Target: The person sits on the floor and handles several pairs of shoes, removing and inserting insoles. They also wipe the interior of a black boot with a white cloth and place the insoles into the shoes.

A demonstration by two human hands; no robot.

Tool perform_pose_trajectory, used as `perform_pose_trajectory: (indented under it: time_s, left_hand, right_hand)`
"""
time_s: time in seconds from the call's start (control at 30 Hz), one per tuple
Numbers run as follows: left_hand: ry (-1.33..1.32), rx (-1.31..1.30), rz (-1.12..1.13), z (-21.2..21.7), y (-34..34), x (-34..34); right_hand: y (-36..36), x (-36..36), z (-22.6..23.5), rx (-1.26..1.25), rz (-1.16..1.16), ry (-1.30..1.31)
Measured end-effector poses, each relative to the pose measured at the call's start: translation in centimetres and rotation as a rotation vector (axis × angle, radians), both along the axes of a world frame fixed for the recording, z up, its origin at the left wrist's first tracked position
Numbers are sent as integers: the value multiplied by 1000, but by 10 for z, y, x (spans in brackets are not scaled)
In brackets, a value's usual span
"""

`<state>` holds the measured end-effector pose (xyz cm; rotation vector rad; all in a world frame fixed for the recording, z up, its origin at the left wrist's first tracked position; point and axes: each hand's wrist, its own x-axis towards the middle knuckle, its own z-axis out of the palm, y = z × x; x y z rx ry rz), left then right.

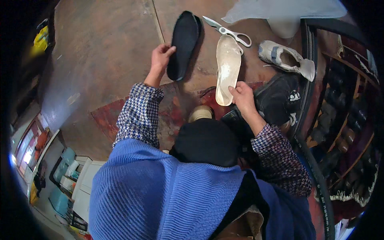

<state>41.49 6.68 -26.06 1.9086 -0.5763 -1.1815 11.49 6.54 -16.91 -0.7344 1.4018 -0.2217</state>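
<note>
My left hand (161,59) grips the side edge of a black insole (184,44), its thumb on top and the toe end pointing away from me. In my right hand (242,96) is the heel end of a worn, cream-coloured insole (229,64), pinched under the thumb. The two insoles are apart, side by side. Scissors (230,32) with pale handles lie on the floor beyond the cream insole, blades spread slightly. To the right rests a white and grey shoe (282,58), its opening facing up.
Dark shoes (276,100) sit by my right forearm. A black rail (310,52) runs along the right, with a rack of shoes (344,116) beyond it. Translucent plastic sheeting (284,12) lies at the far right. White drawers (86,182) stand at the lower left.
</note>
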Motion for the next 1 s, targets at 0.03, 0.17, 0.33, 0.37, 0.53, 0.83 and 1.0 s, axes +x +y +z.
perform_pose_trajectory:
  time_s: [0.03, 0.17, 0.33, 0.37, 0.53, 0.83, 1.0]
  left_hand:
    - [-36, 130, -119, 1, 0, 1]
    - [-458, 45, -119, -3, 0, -19]
    - [-623, 45, -43, 12, -1, -50]
    - [-661, 19, -66, 14, -3, -47]
    - [-850, -155, -37, 23, 3, -37]
    - [63, -135, 174, 66, 8, -91]
    - [151, -115, 217, 84, 12, -102]
  right_hand:
    - [0, 1, -2, 9, 5, -11]
    - [-3, 9, -2, -27, 29, -13]
    - [-2, 13, -8, -55, 34, -55]
    - [-2, 14, -12, -70, 43, -72]
    - [-6, 29, 2, -85, 78, -106]
    - [-14, 54, 23, -117, 111, -156]
    - [-21, 52, 14, -197, 178, -33]
